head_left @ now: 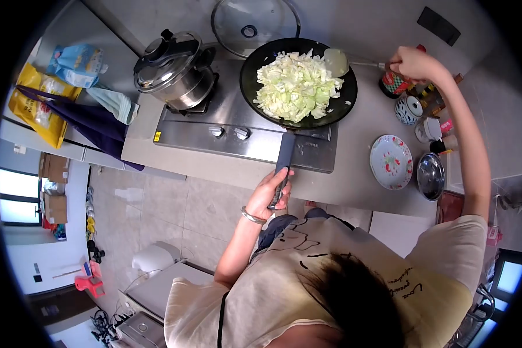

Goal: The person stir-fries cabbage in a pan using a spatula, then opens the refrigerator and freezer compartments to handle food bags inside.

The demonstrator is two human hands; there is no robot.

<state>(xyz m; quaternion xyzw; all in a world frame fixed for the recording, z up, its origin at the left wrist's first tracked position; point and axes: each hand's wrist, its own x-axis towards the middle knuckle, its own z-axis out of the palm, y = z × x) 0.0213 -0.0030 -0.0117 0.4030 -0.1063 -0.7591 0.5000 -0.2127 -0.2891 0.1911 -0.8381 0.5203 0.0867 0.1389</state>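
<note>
A black frying pan [347,101] full of chopped cabbage [296,87] sits on the right burner of the gas stove. My left hand [275,188] is closed around the pan's dark handle [285,149], which points toward my body. At the pan's upper right edge, a spatula [336,62] rests its pale head against the cabbage. Its thin metal shaft runs right to my right hand [412,64], whose fingers are wrapped round the end. Right beside that hand stands a jar with a red and green label [393,84], partly covered by it.
A pressure cooker [177,72] stands on the left burner of the stove [203,136]. Behind the pan leans a glass lid [255,26]. To the right are a floral plate [391,162], a metal bowl [431,177], a patterned pot [409,110] and several seasoning containers.
</note>
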